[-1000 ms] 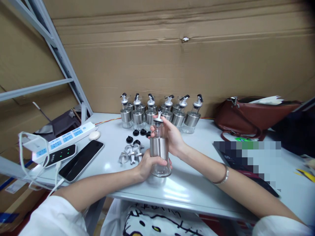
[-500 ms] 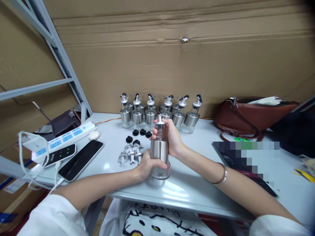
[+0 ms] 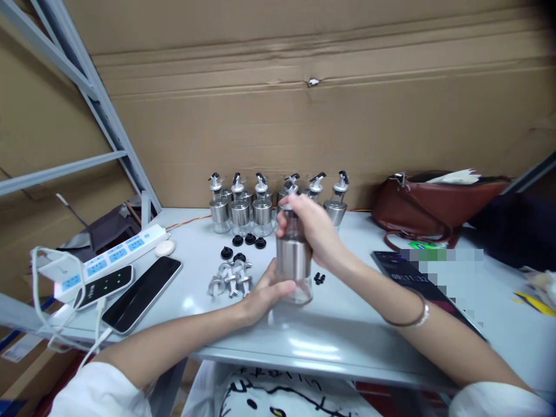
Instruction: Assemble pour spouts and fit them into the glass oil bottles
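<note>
In front of me is an upright oil bottle (image 3: 294,260), clear glass with a steel band round its body. My right hand (image 3: 315,223) is closed round its neck and pourer top, hiding most of the neck. Lower down, my left hand (image 3: 269,292) rests against the glass base, thumb across the front and fingers hidden behind it. Silver pourer spouts (image 3: 232,281) lie in a pile left of the bottle, with several black stoppers (image 3: 238,240) behind them. Tiny black pieces (image 3: 319,278) sit to the right of the bottle.
Similar bottles (image 3: 263,211) with pourers stand in rows along the cardboard wall (image 3: 217,116). On the left are a power strip (image 3: 117,252), a phone (image 3: 143,292) and cables. A brown bag (image 3: 434,202) and a tablet-like screen (image 3: 403,278) lie on the right.
The bottle has moved slightly right and away from me. My right hand has turned more over its top, and my left hand has loosened at the base. The small black pieces now show.
</note>
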Tool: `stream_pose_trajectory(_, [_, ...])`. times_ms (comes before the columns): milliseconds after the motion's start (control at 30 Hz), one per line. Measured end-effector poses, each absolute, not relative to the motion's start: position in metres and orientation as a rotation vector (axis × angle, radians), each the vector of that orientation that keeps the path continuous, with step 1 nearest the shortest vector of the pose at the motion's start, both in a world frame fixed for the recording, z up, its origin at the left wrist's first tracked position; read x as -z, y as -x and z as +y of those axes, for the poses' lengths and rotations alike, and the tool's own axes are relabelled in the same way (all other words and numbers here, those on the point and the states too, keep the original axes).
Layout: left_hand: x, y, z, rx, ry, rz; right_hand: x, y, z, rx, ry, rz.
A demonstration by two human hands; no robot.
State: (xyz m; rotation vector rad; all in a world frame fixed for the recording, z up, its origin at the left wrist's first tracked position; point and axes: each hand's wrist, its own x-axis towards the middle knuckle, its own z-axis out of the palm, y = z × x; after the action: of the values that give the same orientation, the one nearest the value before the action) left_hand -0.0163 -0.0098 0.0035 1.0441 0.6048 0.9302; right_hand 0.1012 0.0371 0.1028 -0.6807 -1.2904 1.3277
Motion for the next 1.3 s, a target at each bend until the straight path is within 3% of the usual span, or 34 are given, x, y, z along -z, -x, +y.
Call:
stream_pose_trajectory(167, [-0.001,0.015,-0.006,-0.845,-0.985,0.648,-0.133,-0.153,0.074,-0.621,0.605,-1.386])
stream_pose_trajectory(267, [0.000,0.016,-0.003,-0.863,-0.977,0.665,-0.130,-0.184,0.109,-0.430,0.700,-1.213])
stream_pose_trajectory(600, [-0.003,0.015,-0.002,-0.879,-0.968,0.690,-0.068,-0.210,0.178,-0.279,1.173,-1.048])
stream_pose_trajectory(1300, [-0.001,0.015,-0.001,-0.848,-0.976,0.689,-0.042,-0.223,0.198,-0.460,1.163,-1.089])
